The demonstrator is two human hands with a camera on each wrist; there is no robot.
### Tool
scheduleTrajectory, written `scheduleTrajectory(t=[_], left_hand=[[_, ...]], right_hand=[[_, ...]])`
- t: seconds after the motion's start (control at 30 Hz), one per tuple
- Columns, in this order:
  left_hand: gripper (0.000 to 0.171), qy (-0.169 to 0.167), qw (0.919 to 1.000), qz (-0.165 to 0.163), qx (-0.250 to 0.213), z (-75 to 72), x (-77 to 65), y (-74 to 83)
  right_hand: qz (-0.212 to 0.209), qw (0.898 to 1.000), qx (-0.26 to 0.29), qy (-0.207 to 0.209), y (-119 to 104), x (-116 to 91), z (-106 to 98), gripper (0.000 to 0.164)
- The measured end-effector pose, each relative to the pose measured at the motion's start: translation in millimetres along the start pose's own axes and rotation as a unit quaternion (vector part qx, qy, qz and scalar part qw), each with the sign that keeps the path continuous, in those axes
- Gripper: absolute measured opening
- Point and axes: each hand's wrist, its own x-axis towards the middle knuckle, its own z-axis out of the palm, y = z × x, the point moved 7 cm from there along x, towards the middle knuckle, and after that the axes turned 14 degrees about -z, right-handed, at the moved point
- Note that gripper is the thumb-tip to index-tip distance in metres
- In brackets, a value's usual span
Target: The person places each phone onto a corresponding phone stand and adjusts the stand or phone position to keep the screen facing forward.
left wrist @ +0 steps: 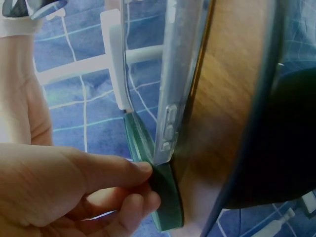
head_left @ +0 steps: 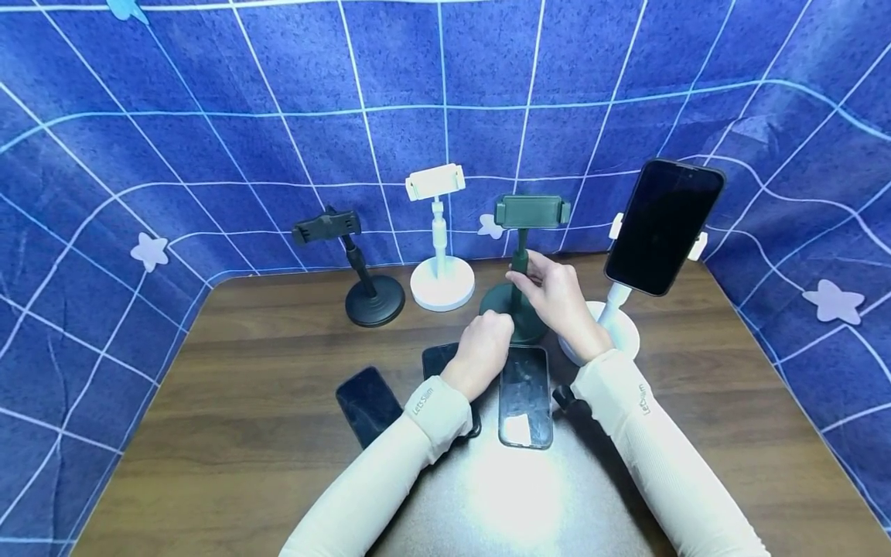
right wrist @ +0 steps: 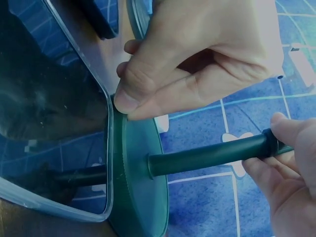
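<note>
Green stand (head_left: 522, 241) upright on the wooden desk (head_left: 278, 371), taken as landmark; both hands on it. Right hand (head_left: 560, 298) at its stem (right wrist: 207, 155), thumb and fingers closed round the upper part, below the clamp (head_left: 532, 212); grip plain in the right wrist view. Left hand (head_left: 483, 348) at the near-left edge of its round base (right wrist: 143, 197), thumb and bent fingers pinching the rim. Clamp of the green stand holds nothing. Clear-edged phone (head_left: 525, 391) lies flat just in front of the base, long side running away from it; contact between the two cannot be told for certain. Second dark phone (head_left: 438, 358) front-left of the green stand, partly hidden under the left wrist. Third phone (head_left: 369, 404) farther front-left, lying at a slant, one end behind the left sleeve (head_left: 379, 495). White stand (head_left: 439, 232) left of the green stand, upright, its clamp bare; black stand (head_left: 358, 261) farther left, its head tilted. Right of the green stand, just beside it, another white stand (head_left: 616, 300) bears a large dark phone (head_left: 664, 227), leaning. Behind the green stand, blue cloth (head_left: 278, 162) with pale grid lines and star shapes.
</note>
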Motion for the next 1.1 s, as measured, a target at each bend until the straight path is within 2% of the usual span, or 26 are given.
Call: scheduleTrajectory(t=[0.27,0.43,0.73,0.9,1.1], left_hand=[[0.011,0.004,0.9998,0.003,0.019,0.1,-4.8,0.7],[0.011,-0.003,0.9999,-0.01,0.013,-0.4,-7.5,-1.9],[0.016,-0.045,0.9987,-0.023,-0.006,0.8,-11.2,-5.4],[0.014,-0.062,0.9978,-0.014,-0.018,0.5,-18.8,-6.6],[0.017,-0.077,0.9957,-0.01,-0.05,-1.0,-31.0,-10.9]], right_hand=[[0.006,1.0,0.01,-0.015,-2.7,-0.3,2.4,0.018],[0.006,1.0,0.01,-0.02,-3.8,-0.7,2.7,0.02],[0.023,1.0,0.012,-0.015,-2.8,-3.2,1.4,0.017],[0.039,0.999,0.015,-0.031,-2.4,-7.4,2.7,0.025],[0.031,0.998,0.025,-0.048,-6.6,-18.2,4.9,0.042]])
